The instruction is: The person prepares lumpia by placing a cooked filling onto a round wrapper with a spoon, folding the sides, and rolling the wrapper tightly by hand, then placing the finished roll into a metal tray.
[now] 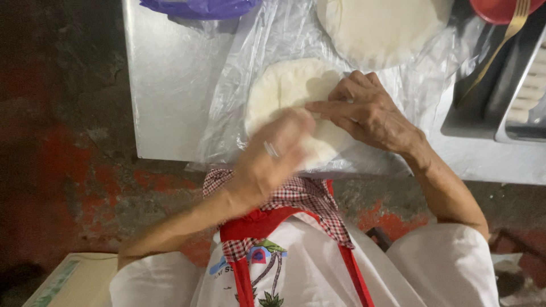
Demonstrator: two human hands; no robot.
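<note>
- Mid-step, by the look of it: shaping a flat white dough round [287, 91] on clear plastic sheet [250, 51], near the front edge of the steel worktop [165, 85].
- Right hand [369, 111] resting on the round, fingers together, extended leftward, pressing it.
- Left hand [273, 156] blurred over the round's near edge; finger state impossible to tell.
- Second round [381, 28] toward the back edge.
- Next move probably calls for even, light pressure without tearing.

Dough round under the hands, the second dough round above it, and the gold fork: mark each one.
Dough round [284, 85]: head view, bare upper left part.
Second dough round [381, 28]: head view, centre of its visible face.
Gold fork [500, 45]: head view, along the handle.
</note>
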